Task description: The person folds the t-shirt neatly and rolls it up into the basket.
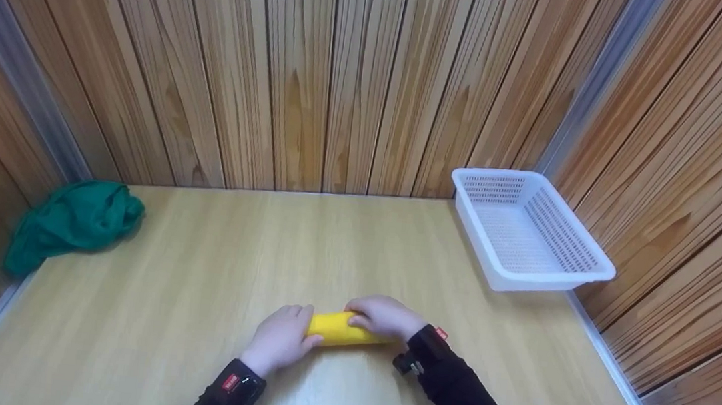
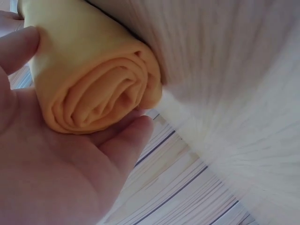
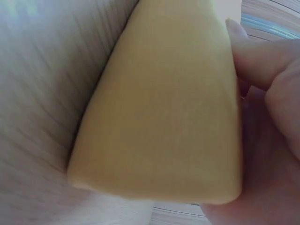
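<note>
A yellow cloth (image 1: pixel 337 329), rolled into a thick cylinder, lies crosswise near the front of the table. My left hand (image 1: pixel 279 338) grips its left end, thumb on the near side and fingers over the far side. At the other end, my right hand (image 1: pixel 384 316) holds the roll with its thumb across the top. Spiral layers show at the end of the rolled cloth (image 2: pixel 101 96) in the left wrist view. From the right wrist, the cloth (image 3: pixel 161 108) looks smooth and its underside touches the tabletop.
A white perforated plastic basket (image 1: pixel 498 270) stands at the back right, by the wood-panelled wall (image 1: pixel 360 82). In the back left corner lies a crumpled green cloth (image 1: pixel 77 220), partly over the table's edge. The wooden tabletop (image 1: pixel 250 238) stretches between them.
</note>
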Action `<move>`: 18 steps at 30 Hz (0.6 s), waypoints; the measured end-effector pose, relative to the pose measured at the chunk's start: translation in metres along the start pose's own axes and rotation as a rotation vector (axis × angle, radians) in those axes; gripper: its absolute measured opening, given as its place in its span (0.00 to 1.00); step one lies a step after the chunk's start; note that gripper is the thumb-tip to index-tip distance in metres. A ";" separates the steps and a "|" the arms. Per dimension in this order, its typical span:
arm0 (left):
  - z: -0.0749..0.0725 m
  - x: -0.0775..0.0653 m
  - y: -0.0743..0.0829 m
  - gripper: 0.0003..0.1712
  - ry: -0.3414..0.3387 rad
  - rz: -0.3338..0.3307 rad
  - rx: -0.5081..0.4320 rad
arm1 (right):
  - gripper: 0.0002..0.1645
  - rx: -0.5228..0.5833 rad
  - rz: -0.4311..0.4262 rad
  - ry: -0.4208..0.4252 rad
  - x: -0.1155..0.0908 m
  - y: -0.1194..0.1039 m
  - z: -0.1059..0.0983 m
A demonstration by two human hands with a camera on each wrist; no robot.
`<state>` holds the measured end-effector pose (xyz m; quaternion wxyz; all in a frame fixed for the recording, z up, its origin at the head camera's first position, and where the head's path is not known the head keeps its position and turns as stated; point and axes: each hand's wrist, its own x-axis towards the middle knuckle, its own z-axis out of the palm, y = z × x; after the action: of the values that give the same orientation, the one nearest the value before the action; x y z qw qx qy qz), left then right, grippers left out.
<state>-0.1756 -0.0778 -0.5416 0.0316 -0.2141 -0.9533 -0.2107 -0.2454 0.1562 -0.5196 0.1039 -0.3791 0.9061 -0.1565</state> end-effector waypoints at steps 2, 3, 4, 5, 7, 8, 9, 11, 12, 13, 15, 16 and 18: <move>0.001 0.001 -0.002 0.37 -0.001 0.004 0.004 | 0.16 -0.009 0.009 0.001 0.001 0.001 0.000; 0.001 0.002 -0.003 0.37 0.002 0.007 0.009 | 0.16 -0.014 0.008 0.009 0.002 0.002 0.000; 0.002 0.003 -0.003 0.37 0.003 0.008 0.015 | 0.17 -0.020 0.007 0.019 0.002 0.003 0.000; 0.002 0.003 -0.004 0.37 0.004 0.007 0.019 | 0.17 -0.030 0.005 0.032 0.002 0.004 0.001; 0.002 0.004 -0.005 0.37 0.007 0.006 0.023 | 0.19 -0.043 0.013 0.054 0.002 0.007 0.002; 0.003 0.005 -0.005 0.37 0.008 0.005 0.023 | 0.19 -0.042 0.012 0.063 0.002 0.008 0.003; 0.003 0.005 -0.005 0.37 0.008 0.004 0.020 | 0.21 -0.040 0.013 0.069 0.001 0.009 0.004; 0.003 0.006 -0.006 0.37 0.005 -0.005 0.016 | 0.23 -0.033 0.015 0.075 0.001 0.010 0.005; 0.003 0.006 -0.006 0.37 0.006 -0.006 0.014 | 0.24 -0.024 0.020 0.072 0.001 0.011 0.005; 0.003 0.007 -0.007 0.38 0.006 -0.007 0.014 | 0.24 -0.019 0.018 0.072 0.001 0.012 0.006; 0.003 0.007 -0.007 0.38 0.007 -0.008 0.012 | 0.25 -0.005 0.029 0.063 0.001 0.012 0.006; 0.003 0.008 -0.007 0.37 0.007 -0.008 0.012 | 0.25 -0.001 0.037 0.057 0.001 0.012 0.006; 0.004 0.008 -0.008 0.36 0.012 -0.003 0.007 | 0.25 -0.001 0.049 0.045 0.001 0.012 0.006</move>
<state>-0.1860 -0.0793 -0.5468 0.0377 -0.2113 -0.9541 -0.2088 -0.2521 0.1626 -0.5294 0.0871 -0.3532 0.9173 -0.1617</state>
